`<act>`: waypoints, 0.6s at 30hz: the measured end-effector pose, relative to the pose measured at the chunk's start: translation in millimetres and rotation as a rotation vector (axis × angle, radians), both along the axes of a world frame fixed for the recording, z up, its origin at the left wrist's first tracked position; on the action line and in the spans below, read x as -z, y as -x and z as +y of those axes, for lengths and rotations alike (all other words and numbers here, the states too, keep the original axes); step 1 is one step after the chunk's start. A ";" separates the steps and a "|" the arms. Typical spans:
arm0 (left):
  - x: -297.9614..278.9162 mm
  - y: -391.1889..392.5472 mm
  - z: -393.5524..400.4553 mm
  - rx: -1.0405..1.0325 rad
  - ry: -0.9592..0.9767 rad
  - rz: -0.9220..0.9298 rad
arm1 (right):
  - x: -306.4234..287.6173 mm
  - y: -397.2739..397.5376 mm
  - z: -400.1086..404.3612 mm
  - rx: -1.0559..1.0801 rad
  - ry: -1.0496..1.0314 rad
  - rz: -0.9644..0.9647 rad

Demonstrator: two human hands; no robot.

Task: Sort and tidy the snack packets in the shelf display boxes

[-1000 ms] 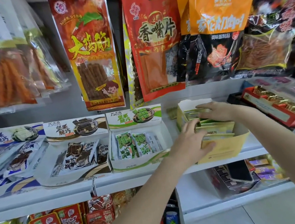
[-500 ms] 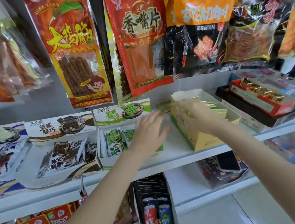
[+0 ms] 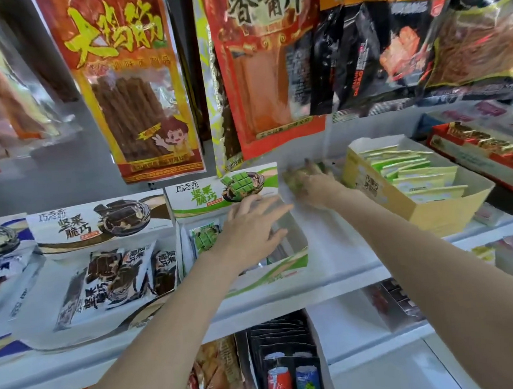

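A white shelf (image 3: 341,276) runs across the view, with a grey back wall (image 3: 48,180) behind it. A lower white shelf (image 3: 367,333) sits beneath, above pale floor (image 3: 416,375), all evenly lit.

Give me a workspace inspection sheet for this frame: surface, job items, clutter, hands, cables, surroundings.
Surface: white shelf.
Job's things: green display box holding green packets; yellow box with packets filed upright; brown box.
Clutter: blurred green packet loose behind the boxes.
Hands: left hand spread open inside the green box; right hand on the loose packet, grip blurred.
Cables: nothing seen.
Surroundings: hanging snack bags; red box.
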State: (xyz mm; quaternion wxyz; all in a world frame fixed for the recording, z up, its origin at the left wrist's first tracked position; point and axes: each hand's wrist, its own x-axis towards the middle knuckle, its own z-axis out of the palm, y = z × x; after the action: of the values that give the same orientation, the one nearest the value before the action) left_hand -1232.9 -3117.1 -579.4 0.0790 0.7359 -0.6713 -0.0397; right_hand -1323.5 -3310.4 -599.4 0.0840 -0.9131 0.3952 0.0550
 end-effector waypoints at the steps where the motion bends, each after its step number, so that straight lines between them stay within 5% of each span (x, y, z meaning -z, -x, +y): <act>1: -0.1 -1.4 -0.1 0.003 0.011 -0.001 | 6.6 -5.7 -9.4 0.025 -0.032 -0.002; 4: -2.4 -0.9 -2.2 0.017 0.025 0.005 | 20.6 -7.0 -16.0 0.080 -0.104 -0.039; 12: -8.1 4.0 3.8 -0.002 -0.019 0.037 | 9.1 73.3 64.5 -0.134 0.225 -0.140; 18: -23.4 27.0 -3.2 -0.106 0.004 0.131 | -33.6 136.1 88.7 -0.052 0.318 -0.684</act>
State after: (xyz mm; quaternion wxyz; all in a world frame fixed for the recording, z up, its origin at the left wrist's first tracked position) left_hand -1260.0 -3120.3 -556.0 0.1264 0.7660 -0.6249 -0.0821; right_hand -1459.6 -3221.7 -565.8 0.0668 -0.8900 0.3247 -0.3130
